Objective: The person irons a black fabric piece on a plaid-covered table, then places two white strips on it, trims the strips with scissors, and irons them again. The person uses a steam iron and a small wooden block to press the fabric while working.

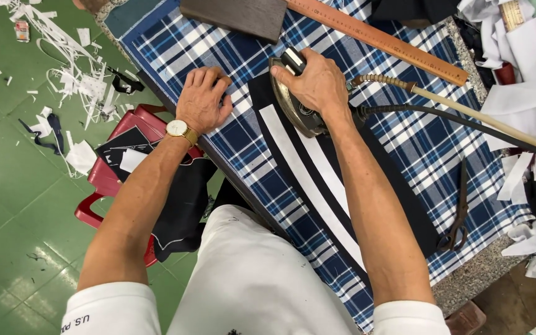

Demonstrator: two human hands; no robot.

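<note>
Right hand [317, 84] closed around the black handle of a worn metal flat iron [296, 102]; the iron's soleplate rests on the upper end of a long black fabric piece with 2 white strips [317, 180]. This piece lies diagonally on the blue-and-white plaid table cover [417, 142]. Left hand [203, 99] holds nothing: fingers curled, knuckles pressed on the plaid just left of the black fabric. Gold wristwatch [180, 129] on left wrist. Black cord [454, 121] runs right from the iron. Long wooden ruler [379, 38] lies above; dark metal scissors [459, 214] right of the fabric.
</note>
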